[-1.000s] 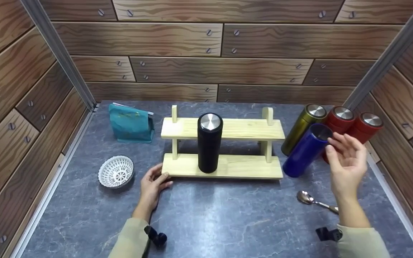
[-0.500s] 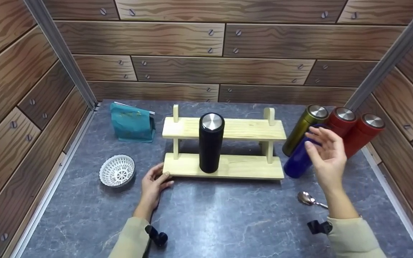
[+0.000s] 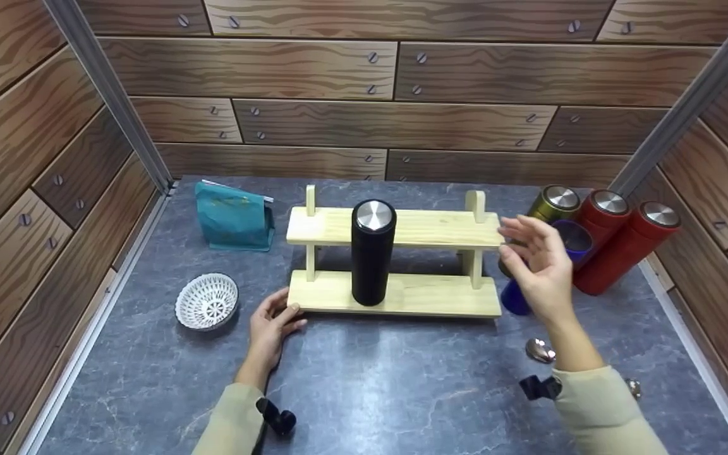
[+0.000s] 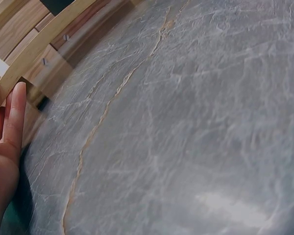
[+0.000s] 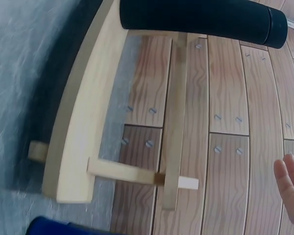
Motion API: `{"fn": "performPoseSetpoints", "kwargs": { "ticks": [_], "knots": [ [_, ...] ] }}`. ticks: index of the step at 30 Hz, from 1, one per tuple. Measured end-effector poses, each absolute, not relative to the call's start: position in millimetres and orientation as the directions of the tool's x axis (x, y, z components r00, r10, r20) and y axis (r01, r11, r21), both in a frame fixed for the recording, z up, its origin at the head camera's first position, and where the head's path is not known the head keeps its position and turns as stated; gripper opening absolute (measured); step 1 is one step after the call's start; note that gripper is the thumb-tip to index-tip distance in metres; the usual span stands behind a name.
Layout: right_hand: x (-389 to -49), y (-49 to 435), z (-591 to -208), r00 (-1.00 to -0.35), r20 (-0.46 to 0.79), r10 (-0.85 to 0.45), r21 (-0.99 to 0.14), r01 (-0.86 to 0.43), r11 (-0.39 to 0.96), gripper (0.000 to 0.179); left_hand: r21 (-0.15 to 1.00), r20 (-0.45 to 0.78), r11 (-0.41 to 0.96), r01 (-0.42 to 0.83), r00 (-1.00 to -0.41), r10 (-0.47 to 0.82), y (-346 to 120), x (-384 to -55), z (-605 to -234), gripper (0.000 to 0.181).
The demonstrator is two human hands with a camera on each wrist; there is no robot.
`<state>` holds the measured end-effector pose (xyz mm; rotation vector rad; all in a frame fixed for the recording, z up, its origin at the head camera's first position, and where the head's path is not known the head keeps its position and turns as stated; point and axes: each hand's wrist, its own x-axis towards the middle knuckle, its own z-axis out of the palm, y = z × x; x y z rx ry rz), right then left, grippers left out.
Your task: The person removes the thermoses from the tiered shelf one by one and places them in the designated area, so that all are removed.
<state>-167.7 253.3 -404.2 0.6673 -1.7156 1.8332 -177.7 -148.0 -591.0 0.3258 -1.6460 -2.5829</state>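
A two-tier wooden rack point(image 3: 433, 294) stands mid-table in the head view. On its lower shelf a black vacuum flask point(image 3: 371, 259) with a silver cap is upright. My left hand point(image 3: 267, 328) grips the rack's lower left corner, thumb on top; the left wrist view shows its fingers point(image 4: 15, 115) against the wood. Near the right end of the upper shelf, my right hand point(image 3: 542, 268) hovers with loosely bent fingers and holds nothing. Behind it, partly hidden, stands a blue capless flask point(image 3: 515, 297).
A green-gold flask point(image 3: 557, 201) and two red flasks point(image 3: 623, 253) stand at the right. A spoon point(image 3: 539, 349) lies partly under the right forearm. At the left are a teal pouch point(image 3: 234, 218) and a white openwork bowl point(image 3: 206, 302). Plank-patterned walls point(image 3: 313, 69) enclose the table.
My right hand has moved left from beside the blue flask's mouth to the rack's right end, crossing in front of the flask. The left hand keeps its grip in place.
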Motion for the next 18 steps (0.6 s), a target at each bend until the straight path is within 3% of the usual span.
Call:
{"fn": "performPoseSetpoints", "kwargs": {
  "ticks": [18],
  "knots": [
    [-184.4,202.5,-397.7,-0.790,0.606,-0.099,-0.795,-0.606,-0.030,0.050,0.897,-0.150,-0.437,-0.066,-0.975,-0.162,-147.9,-177.5,-590.2,0.050]
  ]
}}
